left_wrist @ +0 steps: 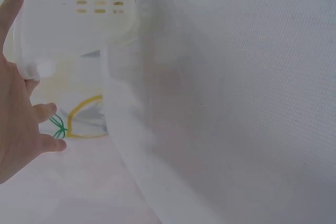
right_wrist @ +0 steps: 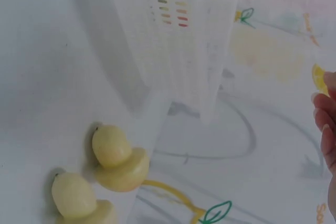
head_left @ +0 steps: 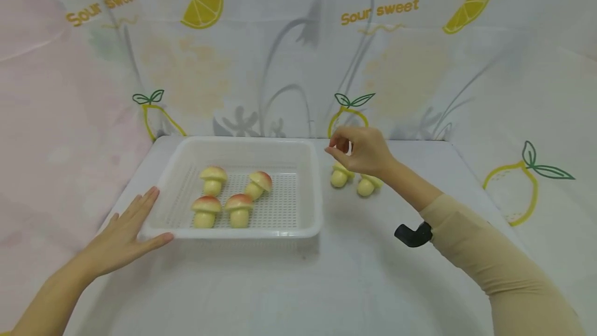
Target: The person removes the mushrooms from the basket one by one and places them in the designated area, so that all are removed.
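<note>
A white plastic basket (head_left: 310, 191) with a perforated bottom holds several cream-coloured toy mushrooms (head_left: 240, 211) with reddish caps. My left hand (head_left: 123, 237), fingers spread, lies against the basket's near left corner; in the left wrist view the hand (left_wrist: 18, 108) is partly cut off. To the right of the basket, my right hand (head_left: 361, 152) is raised with loosely curled fingers and no object visible between them. Below it, two more toy mushrooms, a left one (head_left: 339, 178) and a right one (head_left: 366, 186), lie on the table, their caps partly hidden by the hand.
The white-covered table (head_left: 280, 284) ends at a back edge against a hanging cloth (head_left: 280, 66) printed with lemons and lettering. A black curved piece (head_left: 412, 235) sticks out from the right sleeve (head_left: 480, 253).
</note>
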`<action>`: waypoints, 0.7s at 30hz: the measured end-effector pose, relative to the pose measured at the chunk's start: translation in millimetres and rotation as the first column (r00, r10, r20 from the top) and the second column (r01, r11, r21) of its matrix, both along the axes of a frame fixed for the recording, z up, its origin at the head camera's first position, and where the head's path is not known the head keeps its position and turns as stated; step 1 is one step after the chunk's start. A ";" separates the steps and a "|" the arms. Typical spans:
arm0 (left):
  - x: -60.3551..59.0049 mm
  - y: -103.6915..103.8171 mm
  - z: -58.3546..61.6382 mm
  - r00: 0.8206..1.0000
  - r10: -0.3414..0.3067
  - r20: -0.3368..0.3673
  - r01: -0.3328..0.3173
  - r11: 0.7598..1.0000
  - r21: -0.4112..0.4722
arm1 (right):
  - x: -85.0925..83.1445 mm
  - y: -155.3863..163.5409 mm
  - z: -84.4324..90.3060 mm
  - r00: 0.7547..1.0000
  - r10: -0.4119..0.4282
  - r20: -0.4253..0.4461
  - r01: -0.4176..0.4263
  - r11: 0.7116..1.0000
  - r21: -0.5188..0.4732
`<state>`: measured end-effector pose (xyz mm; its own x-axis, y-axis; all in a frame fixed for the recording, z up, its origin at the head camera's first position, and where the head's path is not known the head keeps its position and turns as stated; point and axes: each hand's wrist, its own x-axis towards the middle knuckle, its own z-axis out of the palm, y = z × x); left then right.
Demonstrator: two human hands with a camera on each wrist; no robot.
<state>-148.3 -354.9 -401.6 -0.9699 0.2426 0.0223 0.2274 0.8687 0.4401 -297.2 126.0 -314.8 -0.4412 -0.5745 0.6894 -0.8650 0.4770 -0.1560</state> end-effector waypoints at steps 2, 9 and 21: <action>-0.3 0.1 1.3 1.000 -0.001 0.005 0.001 1.000 0.002 | 0.9 -5.1 1.4 1.000 0.018 -0.001 -0.018 1.000 -0.003; -0.1 0.7 3.9 1.000 -0.006 0.008 0.005 1.000 0.017 | 5.1 -17.3 5.1 0.999 0.054 0.000 -0.054 0.999 -0.004; -0.6 -0.5 5.0 1.000 -0.009 0.009 0.008 0.999 0.034 | 9.8 -37.2 12.5 0.992 0.129 0.005 -0.129 0.991 -0.021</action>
